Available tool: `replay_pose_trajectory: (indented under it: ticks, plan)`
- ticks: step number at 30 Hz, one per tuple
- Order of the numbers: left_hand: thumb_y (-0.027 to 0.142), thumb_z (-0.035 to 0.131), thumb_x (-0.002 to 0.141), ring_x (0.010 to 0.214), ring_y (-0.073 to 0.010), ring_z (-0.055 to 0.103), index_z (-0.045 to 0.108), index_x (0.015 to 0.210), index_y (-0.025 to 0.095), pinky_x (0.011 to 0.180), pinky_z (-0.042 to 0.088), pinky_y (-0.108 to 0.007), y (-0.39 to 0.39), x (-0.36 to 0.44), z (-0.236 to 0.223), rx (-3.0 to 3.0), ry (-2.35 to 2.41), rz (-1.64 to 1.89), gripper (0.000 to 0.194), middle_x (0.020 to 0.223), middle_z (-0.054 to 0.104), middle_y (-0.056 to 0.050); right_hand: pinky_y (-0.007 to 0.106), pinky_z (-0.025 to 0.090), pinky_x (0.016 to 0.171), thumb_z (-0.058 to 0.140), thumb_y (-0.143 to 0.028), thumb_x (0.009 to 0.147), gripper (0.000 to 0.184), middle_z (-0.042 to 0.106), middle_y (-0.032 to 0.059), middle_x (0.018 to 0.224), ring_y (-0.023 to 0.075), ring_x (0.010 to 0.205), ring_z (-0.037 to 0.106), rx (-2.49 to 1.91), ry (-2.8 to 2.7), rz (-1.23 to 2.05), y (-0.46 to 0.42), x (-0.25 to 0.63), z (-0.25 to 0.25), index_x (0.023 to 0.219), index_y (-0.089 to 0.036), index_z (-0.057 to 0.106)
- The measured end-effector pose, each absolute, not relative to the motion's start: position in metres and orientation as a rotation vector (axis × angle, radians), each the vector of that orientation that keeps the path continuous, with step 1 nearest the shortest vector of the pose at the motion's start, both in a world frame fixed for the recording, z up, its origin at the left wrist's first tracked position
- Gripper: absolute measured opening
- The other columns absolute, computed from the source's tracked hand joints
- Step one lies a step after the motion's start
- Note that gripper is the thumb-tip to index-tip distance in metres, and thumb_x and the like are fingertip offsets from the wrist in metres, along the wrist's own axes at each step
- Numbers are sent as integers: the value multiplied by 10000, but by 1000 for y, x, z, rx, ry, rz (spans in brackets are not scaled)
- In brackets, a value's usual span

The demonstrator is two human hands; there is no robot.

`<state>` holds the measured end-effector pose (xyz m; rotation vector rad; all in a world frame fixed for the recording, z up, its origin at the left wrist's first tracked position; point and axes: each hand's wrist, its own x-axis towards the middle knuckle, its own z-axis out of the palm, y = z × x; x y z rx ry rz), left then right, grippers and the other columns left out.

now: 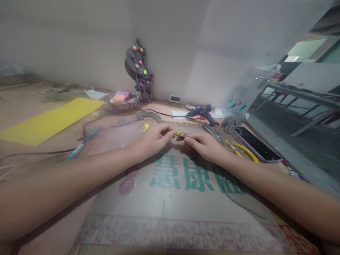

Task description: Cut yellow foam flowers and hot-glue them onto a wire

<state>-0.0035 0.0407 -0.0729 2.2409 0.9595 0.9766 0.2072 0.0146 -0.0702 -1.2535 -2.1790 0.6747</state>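
My left hand (156,140) and my right hand (203,143) meet above the printed cardboard (170,205). Between their pinched fingertips is a small dark, thin piece (180,136), too small and blurred to name. A bit of yellow (179,132) shows right behind it. Left of my left fingers lies a small yellow cut-out (146,126). By my right wrist are scissors with yellow handles (248,151), partly covered by grey yarn. A thin grey strand (239,202) curves over the cardboard under my right forearm.
A glue gun (203,113), a ball of grey yarn (233,121) and a phone (256,144) lie at the right. A grey crescent decoration (132,62) leans on the wall behind a bowl (123,105). A yellow sheet (53,122) and a blue pen (83,143) lie left.
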Motion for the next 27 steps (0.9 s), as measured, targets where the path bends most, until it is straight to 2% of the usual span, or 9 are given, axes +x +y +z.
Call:
replay_pose_trajectory:
  ticks: [17, 22, 27]
  plan:
    - [326, 472, 936, 728, -143, 568, 628, 804, 154, 655, 407, -246, 40, -3, -74, 2250, 960, 1013, 267, 757, 634, 0, 223, 330, 517, 417, -415, 930, 401, 510, -19, 592, 98, 536, 446, -1239, -2129, 759, 13, 206, -69, 630, -169, 520]
    - [317, 477, 933, 723, -141, 572, 625, 801, 153, 651, 409, -244, 41, -3, -74, 2254, 953, 1009, 257, 756, 638, -1, 225, 311, 478, 444, -431, 909, 405, 500, -24, 561, 95, 495, 426, -1295, -2086, 770, 14, 206, -69, 638, -159, 574]
    - [317, 487, 926, 725, -144, 576, 624, 793, 152, 656, 405, -249, 42, -3, -74, 2277, 960, 1016, 252, 754, 644, -4, 230, 292, 452, 474, -438, 890, 403, 482, -31, 539, 92, 463, 402, -1336, -2043, 814, 14, 206, -68, 783, -122, 700]
